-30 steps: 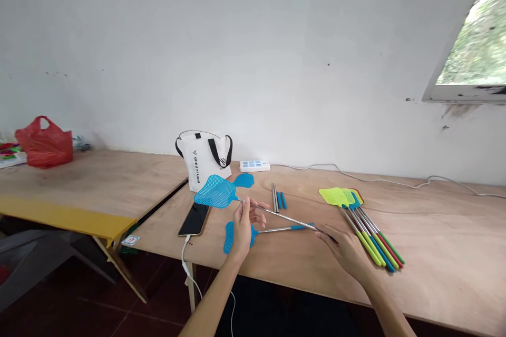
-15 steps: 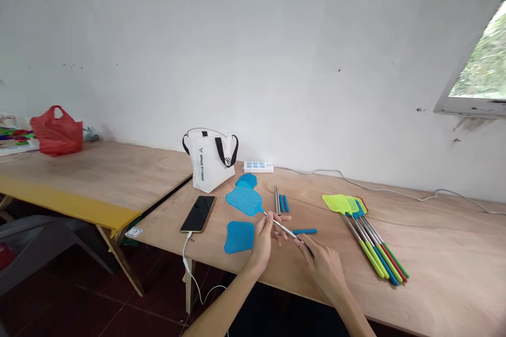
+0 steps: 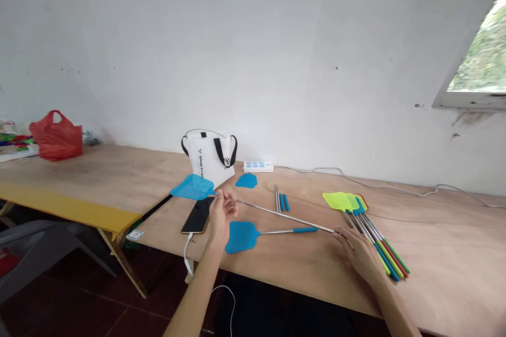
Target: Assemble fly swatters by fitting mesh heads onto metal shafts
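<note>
A blue fly swatter (image 3: 193,187) with a long, drawn-out metal rod spans both hands above the table. My left hand (image 3: 220,218) is closed on the rod just below the swatter's head. The far end of the rod sits in my right hand (image 3: 358,253), whose fingers hide the handle. Below the rod, a second blue fly swatter (image 3: 242,237) lies with its short rod and blue grip pointing right. A loose blue swatter head (image 3: 246,181) lies farther back, near two metal rods (image 3: 277,199) and two blue grips (image 3: 283,202).
Several swatters (image 3: 371,237) in yellow-green, blue, red and green lie bundled at the right. A white bag (image 3: 211,155) stands behind a charging phone (image 3: 196,216). A power strip (image 3: 258,167) sits against the wall. On the left table is a red plastic bag (image 3: 57,137).
My hands have moved apart, the left toward the left and the right toward the right. The swatter's rod has lengthened between them, and its head now hangs over the phone.
</note>
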The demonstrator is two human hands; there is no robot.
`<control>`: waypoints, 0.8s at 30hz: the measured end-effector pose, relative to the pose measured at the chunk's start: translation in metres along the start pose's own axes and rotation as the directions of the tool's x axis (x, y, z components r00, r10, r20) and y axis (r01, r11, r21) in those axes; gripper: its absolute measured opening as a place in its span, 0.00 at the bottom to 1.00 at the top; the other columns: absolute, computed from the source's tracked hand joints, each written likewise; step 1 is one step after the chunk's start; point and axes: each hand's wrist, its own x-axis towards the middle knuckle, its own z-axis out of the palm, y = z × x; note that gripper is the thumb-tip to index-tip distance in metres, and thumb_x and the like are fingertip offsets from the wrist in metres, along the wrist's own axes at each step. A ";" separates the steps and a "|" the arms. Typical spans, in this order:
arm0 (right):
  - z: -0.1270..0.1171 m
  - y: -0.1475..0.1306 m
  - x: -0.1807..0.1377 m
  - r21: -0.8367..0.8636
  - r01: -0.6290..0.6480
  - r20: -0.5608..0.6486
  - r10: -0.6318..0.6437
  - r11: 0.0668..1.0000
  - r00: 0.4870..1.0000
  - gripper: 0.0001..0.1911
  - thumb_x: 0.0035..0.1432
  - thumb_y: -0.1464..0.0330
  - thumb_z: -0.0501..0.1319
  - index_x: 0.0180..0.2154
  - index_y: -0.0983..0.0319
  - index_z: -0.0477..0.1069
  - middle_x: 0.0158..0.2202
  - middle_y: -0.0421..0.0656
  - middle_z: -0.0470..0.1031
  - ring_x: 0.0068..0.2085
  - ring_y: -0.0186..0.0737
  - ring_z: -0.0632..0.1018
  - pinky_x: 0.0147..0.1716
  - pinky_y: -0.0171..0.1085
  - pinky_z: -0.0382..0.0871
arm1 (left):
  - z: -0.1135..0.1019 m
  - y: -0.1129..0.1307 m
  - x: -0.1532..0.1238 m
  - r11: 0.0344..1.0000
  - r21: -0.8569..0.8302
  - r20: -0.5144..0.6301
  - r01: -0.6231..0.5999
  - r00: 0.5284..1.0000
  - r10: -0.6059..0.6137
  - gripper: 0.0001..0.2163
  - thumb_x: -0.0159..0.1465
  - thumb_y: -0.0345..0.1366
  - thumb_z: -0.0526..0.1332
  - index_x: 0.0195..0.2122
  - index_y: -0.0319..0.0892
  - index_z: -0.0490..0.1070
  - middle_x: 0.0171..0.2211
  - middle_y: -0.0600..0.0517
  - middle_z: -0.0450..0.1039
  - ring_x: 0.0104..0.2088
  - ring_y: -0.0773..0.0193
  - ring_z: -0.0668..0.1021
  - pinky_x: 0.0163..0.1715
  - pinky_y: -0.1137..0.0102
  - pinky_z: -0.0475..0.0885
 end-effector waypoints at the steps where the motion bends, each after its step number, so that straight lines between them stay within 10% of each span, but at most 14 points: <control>1: 0.002 0.002 -0.001 0.013 -0.016 0.011 0.016 1.000 1.000 0.24 0.71 0.49 0.48 0.42 0.54 0.77 0.43 0.44 0.82 0.44 0.46 0.81 0.42 0.41 0.70 | 0.002 -0.004 -0.002 1.000 -0.009 -0.005 0.017 1.000 -0.017 0.23 0.54 0.54 0.72 0.31 0.44 0.63 0.26 0.56 0.72 0.19 0.70 0.72 0.17 0.75 0.64; 17: 0.006 -0.017 -0.004 0.029 -0.170 0.231 0.158 0.985 0.960 0.24 0.67 0.48 0.52 0.35 0.55 0.78 0.40 0.45 0.83 0.44 0.51 0.81 0.43 0.44 0.71 | 0.019 -0.035 -0.020 0.981 -0.188 -0.105 -0.056 0.994 0.037 0.23 0.65 0.59 0.62 0.30 0.44 0.62 0.15 0.64 0.53 0.12 0.75 0.54 0.14 0.77 0.53; 24: 0.010 -0.014 -0.005 0.029 -0.186 0.211 0.176 0.982 0.961 0.24 0.67 0.48 0.51 0.37 0.56 0.78 0.42 0.46 0.83 0.45 0.52 0.81 0.46 0.45 0.71 | 0.016 -0.035 -0.015 0.988 -0.139 -0.183 -0.067 0.982 0.041 0.20 0.66 0.52 0.63 0.26 0.44 0.60 0.18 0.62 0.57 0.17 0.73 0.64 0.19 0.75 0.61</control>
